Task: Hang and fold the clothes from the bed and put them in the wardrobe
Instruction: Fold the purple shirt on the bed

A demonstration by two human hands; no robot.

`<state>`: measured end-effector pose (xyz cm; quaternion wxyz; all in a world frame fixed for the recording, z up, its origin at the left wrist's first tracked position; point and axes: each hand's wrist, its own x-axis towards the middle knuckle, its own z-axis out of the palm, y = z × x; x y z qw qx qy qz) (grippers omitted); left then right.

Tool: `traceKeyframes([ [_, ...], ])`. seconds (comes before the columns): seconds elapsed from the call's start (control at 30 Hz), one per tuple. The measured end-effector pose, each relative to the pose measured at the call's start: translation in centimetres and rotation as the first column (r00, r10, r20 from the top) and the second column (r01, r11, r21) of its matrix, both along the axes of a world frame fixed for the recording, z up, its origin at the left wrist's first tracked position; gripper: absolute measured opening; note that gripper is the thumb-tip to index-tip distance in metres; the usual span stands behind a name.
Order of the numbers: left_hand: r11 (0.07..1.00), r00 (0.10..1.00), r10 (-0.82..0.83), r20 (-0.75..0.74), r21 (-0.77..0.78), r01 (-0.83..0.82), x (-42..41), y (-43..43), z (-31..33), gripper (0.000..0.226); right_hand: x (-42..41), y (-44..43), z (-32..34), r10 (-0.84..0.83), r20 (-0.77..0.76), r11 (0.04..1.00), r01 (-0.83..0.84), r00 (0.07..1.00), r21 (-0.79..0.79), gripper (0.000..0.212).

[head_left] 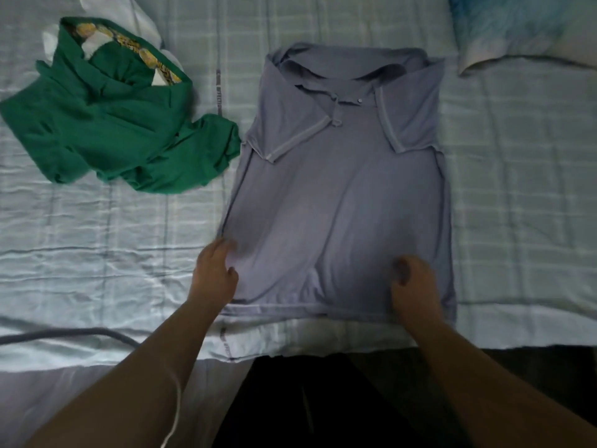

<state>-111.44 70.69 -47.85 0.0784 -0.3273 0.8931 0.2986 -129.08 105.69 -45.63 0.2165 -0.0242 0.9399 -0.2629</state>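
A lavender polo shirt lies flat on the bed, collar away from me, with both sleeves folded in over its front. My left hand is at the shirt's lower left corner, its fingers and thumb curled into the fabric. My right hand is at the lower right, just above the hem, with its fingers also curled and bunching the cloth. Creases run up the shirt from both hands.
A crumpled green garment lies to the left, with a white one behind it. A blue pillow sits at the top right. A grey cable crosses the pale checked bedsheet near the bed's front edge.
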Motion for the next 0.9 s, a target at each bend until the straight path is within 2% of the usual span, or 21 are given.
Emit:
traceKeyframes([
  [0.1,0.960,0.961,0.245,0.132,0.109,-0.259,1.4,0.8,1.0,0.072,1.1,3.7,1.3,-0.074,0.014,0.983,0.070,0.997,0.170,0.041],
  [0.17,0.883,0.883,0.409,0.231,0.144,-0.446,1.9,0.9,1.4,0.071,1.7,5.6,1.8,-0.159,0.030,0.962,0.148,0.987,0.230,0.049],
  [0.23,0.841,0.824,0.443,0.352,0.154,-0.518,2.3,1.0,1.6,0.058,1.9,6.3,2.1,-0.289,0.081,0.929,0.259,0.954,0.263,0.048],
  [0.3,0.854,0.811,0.367,0.455,0.181,-0.488,3.1,1.2,1.7,0.040,2.1,6.7,2.1,-0.369,0.101,0.898,0.326,0.924,0.295,0.041],
  [0.37,0.854,0.827,0.348,0.442,0.214,-0.474,3.8,1.4,1.7,0.018,1.9,6.6,2.1,-0.415,0.141,0.887,0.366,0.899,0.281,0.038],
  [0.4,0.825,0.829,0.381,0.410,0.255,-0.505,4.3,1.4,1.8,0.014,1.7,6.4,2.4,-0.445,0.183,0.881,0.392,0.877,0.263,0.038],
  [0.5,0.606,0.775,0.530,0.344,0.485,-0.630,5.4,1.6,3.2,0.015,1.6,6.4,3.1,-0.534,0.239,0.845,0.503,0.811,0.183,0.036],
  [0.57,0.521,0.762,0.556,0.331,0.575,-0.631,6.1,1.5,5.1,0.013,2.2,6.6,4.6,-0.575,0.231,0.818,0.558,0.785,0.138,0.037],
  [0.63,0.522,0.791,0.525,0.315,0.614,-0.592,7.1,1.3,7.0,0.012,3.5,7.3,6.6,-0.598,0.209,0.799,0.597,0.774,0.075,0.038],
  [0.8,0.547,0.826,0.438,0.356,0.624,-0.558,8.4,-0.2,10.6,0.014,6.0,9.2,11.1,-0.691,0.193,0.700,0.711,0.696,-0.059,0.011],
  [0.9,0.604,0.841,0.406,0.358,0.585,-0.541,9.7,-0.8,12.9,0.010,7.2,10.6,13.9,-0.755,0.252,0.597,0.794,0.605,-0.118,0.019],
])
